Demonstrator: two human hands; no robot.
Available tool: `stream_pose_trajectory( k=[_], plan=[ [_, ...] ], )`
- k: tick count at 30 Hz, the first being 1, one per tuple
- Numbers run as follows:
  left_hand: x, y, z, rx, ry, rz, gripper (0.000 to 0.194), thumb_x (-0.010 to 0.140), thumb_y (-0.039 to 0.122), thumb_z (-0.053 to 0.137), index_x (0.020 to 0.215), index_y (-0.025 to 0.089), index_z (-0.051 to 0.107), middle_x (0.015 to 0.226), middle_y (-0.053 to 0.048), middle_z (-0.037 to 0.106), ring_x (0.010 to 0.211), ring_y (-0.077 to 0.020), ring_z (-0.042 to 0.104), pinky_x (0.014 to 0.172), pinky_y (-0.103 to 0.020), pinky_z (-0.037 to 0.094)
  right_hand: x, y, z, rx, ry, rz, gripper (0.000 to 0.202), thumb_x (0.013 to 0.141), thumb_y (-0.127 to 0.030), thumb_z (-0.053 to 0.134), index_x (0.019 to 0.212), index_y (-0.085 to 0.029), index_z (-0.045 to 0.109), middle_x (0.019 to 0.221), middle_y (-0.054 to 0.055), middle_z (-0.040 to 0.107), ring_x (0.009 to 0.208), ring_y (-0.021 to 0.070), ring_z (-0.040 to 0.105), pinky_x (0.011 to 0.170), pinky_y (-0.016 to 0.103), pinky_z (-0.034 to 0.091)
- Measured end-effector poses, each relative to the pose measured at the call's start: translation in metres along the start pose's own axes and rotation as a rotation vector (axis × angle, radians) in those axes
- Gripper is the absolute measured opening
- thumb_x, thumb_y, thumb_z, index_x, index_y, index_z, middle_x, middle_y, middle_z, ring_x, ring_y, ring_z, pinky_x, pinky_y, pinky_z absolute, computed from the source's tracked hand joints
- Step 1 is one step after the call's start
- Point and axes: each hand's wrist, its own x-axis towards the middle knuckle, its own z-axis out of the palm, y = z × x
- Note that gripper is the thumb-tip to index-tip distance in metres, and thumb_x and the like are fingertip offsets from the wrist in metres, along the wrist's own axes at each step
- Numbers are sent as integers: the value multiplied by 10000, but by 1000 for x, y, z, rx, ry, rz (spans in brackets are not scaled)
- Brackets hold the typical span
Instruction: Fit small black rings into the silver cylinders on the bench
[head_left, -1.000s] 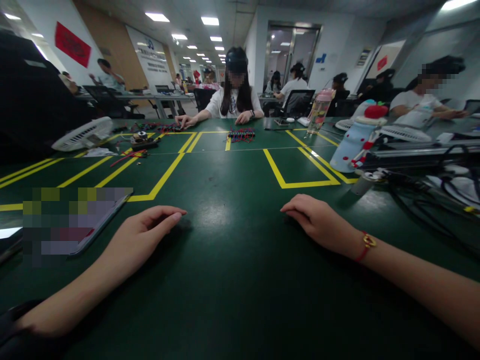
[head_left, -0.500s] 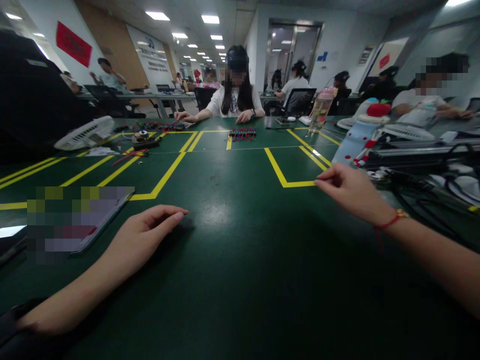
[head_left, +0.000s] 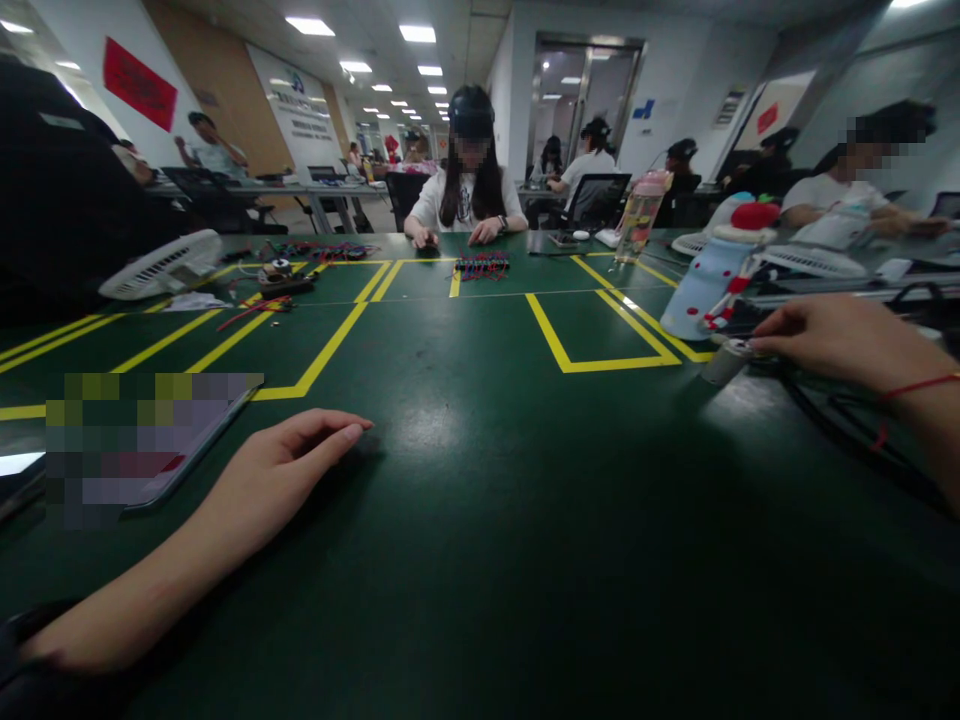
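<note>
My left hand (head_left: 300,462) rests on the green table (head_left: 480,520) at the left, fingers together and thumb against them, with nothing visible in it. Beside it lies a flat tablet-like thing (head_left: 196,440), partly pixelated. Over at the right, my right hand (head_left: 840,340) pinches the edge of a small grey cylindrical object (head_left: 726,362), which is tilted above the table near the yellow tape corner. Just behind that object stands a light blue bottle (head_left: 694,290) with a red top.
Black cables (head_left: 847,430) lie under my right wrist. A white fan (head_left: 161,265) and wired parts (head_left: 281,285) sit at the back left. Across the table, a person's hands are near a wired strip (head_left: 482,265). A clear bottle (head_left: 641,215) stands at the back right.
My right hand has moved right and now has the small grey cylinder at its fingertips. My left hand has stayed put. The person opposite has drawn one hand inward.
</note>
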Motion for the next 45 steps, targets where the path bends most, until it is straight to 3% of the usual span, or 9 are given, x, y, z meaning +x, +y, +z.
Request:
stream_pose_trajectory(
  k=[9,18,25,34,39,45],
  plan=[
    [1,-2,0,5,-10,-4,430,831,586,516,1094,265,626,1076,-29,665,965,-248,610,829,-353,419,-7,-10,-1,50,22,-20,201,710,-283,708,883,-183,732,823,47,690,750,158,576,675,265,355],
    [3,-6,2,-8,-3,6,412,827,585,520,1077,280,637,1136,-14,674,1004,-244,613,839,-345,423,-5,-8,2,51,26,4,257,711,-368,699,897,-195,742,800,49,694,730,170,580,659,273,359],
    [0,2,0,-1,-5,-12,407,834,557,518,1073,251,638,1109,-32,680,998,-254,612,847,-357,420,-1,-6,3,35,-9,7,280,708,-362,705,934,-200,742,811,41,691,743,162,578,686,275,369],
    [0,-2,0,-16,-28,-13,422,833,575,517,1084,256,631,1151,-31,662,986,-243,608,837,-348,420,1,-3,8,-22,-30,38,393,720,-548,630,834,-184,726,784,86,654,699,177,512,662,302,352],
    [-1,3,0,6,-23,3,422,834,570,515,1078,247,635,1062,-23,677,952,-238,608,818,-337,412,2,0,13,-53,-40,91,583,707,-722,507,848,-189,695,838,114,645,680,183,483,636,314,345],
    [2,-4,1,6,-17,5,412,835,584,516,1073,268,632,1098,-12,668,986,-239,598,837,-342,400,6,6,14,-63,-32,15,412,774,-585,522,891,-226,686,849,72,646,738,186,515,652,293,348]
  ],
)
